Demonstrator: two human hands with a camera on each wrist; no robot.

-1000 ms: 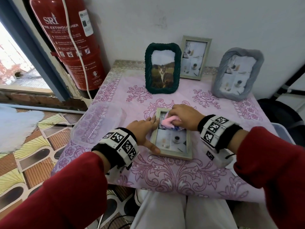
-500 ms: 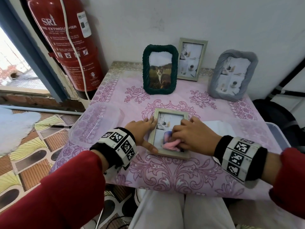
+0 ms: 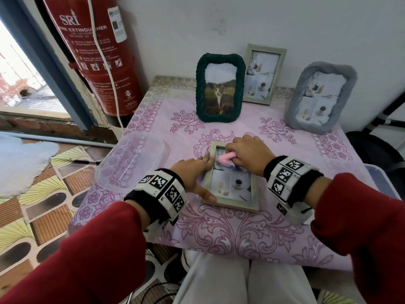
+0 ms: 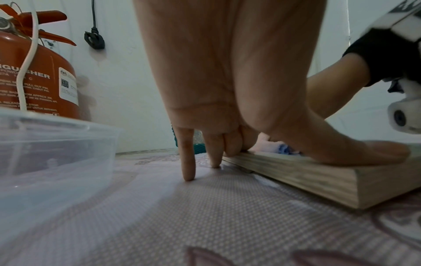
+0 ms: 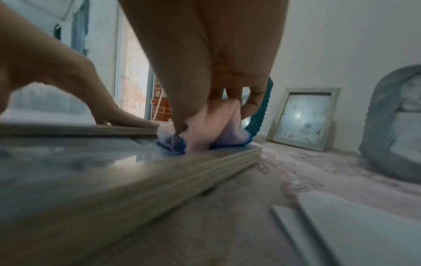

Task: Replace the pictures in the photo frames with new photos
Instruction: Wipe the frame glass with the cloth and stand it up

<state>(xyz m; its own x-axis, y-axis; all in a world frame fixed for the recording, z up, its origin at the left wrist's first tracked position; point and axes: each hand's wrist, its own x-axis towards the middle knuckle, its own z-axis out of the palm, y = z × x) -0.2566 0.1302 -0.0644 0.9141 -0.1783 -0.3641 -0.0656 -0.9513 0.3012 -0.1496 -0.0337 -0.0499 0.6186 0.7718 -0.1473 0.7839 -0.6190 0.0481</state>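
A pale wooden photo frame lies flat, glass up, on the pink patterned tablecloth. My left hand presses on its left edge with straight fingers, the thumb resting on the near left corner. My right hand holds a pink and blue cloth bunched against the glass at the frame's far end. Three frames stand against the wall: a dark green one with a cat photo, a pale wooden one and a grey one.
A clear plastic container sits at the table's left edge, close to my left hand. A red fire extinguisher stands by the wall at the far left. White sheets lie on the cloth right of the flat frame.
My right hand has slid the cloth from the near end of the glass back up to its far end. The left hand has stayed on the frame's left edge.
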